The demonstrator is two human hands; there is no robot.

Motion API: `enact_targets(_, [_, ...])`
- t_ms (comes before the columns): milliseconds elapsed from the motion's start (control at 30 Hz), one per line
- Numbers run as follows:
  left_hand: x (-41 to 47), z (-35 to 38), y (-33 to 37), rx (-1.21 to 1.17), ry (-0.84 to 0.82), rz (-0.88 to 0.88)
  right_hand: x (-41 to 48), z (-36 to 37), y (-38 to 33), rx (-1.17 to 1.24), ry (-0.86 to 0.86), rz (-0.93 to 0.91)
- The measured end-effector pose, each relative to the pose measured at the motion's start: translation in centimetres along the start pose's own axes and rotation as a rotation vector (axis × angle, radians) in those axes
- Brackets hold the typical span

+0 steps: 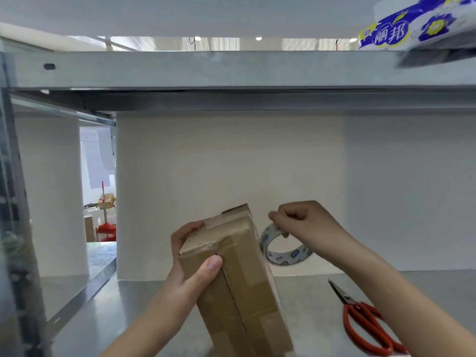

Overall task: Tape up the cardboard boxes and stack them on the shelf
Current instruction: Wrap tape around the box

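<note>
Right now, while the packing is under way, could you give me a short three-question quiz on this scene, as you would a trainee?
1. True or false: the scissors lie on the metal shelf, and neither hand holds them.
2. What does the right hand pinch? A) a marker B) the tape roll C) a knife
3. Fill in: the left hand has its grip on a tilted cardboard ____.

Key: 1 true; 2 B; 3 box.
</note>
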State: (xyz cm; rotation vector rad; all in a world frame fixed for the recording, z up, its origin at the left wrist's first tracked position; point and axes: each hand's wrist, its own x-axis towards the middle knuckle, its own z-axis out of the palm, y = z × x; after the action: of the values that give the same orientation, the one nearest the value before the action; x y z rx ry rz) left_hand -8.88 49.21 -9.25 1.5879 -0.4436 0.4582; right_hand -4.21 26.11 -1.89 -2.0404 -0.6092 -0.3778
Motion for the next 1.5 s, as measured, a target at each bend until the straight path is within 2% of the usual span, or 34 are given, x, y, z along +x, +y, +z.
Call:
enact_targets(67, [-0.3,-2.5,0.3,0.104,-0.006,-0.060,1.0,1.1,-1.3,0.056,0.061,-0.010])
enact_targets(167, [-1.6,-6.8,0.7,0.314,-0.045,-0.164,2.5,3.0,-1.9,0.264,0.107,0.042])
enact_targets(267, [-3.2,-9.4,0.5,0.456,-0.033,-0.266,3.0,5.7,-2.4,0.397,-0.040,0.093])
enact_targets(333, [-4.0,-10.5,0.2,0.478,-0.052,-0.306,3.1,7.7,-3.1,0.462,-0.055,0.077])
enact_targets(433, [-5.3,-11.0,0.5,0.532,-0.221,-0.487,3.6,10.0,-3.4,0.426,0.003,0.053])
enact_targets(500, [-6.4,-11.4,0.5,0.583,-0.272,-0.515,3.4,11.0,-3.0,0.379,-0.103,0.069])
enact_targets(567, [-6.7,-12.1,1.4,0.615,-0.134,-0.479,3.2,11.5,-2.7,0.396,-0.218,0.060])
enact_targets(633, [-6.2,-12.7,2.7,0.630,0.059,-0.384,3.2,11.5,-2.7,0.384,-0.260,0.044])
enact_targets(700, [-4.6,-12.0,4.2,0.634,0.214,-0.189,3.5,11.6,-2.9,0.353,-0.280,0.075])
enact_targets(733, [-3.5,-10.8,5.0,0.671,0.224,-0.103,3.7,11.7,-2.9,0.341,-0.287,0.092])
enact_targets(800, [-1.1,-8.1,5.6,0.737,0.138,-0.045,3.8,11.9,-3.0,0.342,-0.293,0.093])
enact_targets(967, [2.5,-3.1,2.4,0.727,-0.074,-0.194,3.5,10.8,-2.3,0.420,-0.284,0.097])
enact_targets(1100, [2.2,-3.0,1.3,0.904,-0.257,-0.238,3.9,8.2,-2.1,0.398,-0.314,0.105])
enact_targets(1233, [2.8,-3.0,1.3,1.075,-0.334,-0.365,3.7,4.6,-2.1,0.252,-0.272,0.138])
enact_targets(1367, [3.2,-3.2,1.6,1.135,-0.463,-0.349,1.8,0.5,-2.3,0.106,-0.209,0.151])
enact_targets(1500, [3.6,-3.5,2.1,1.127,-0.566,-0.430,-1.0,-2.4,-2.1,-0.086,-0.262,0.195])
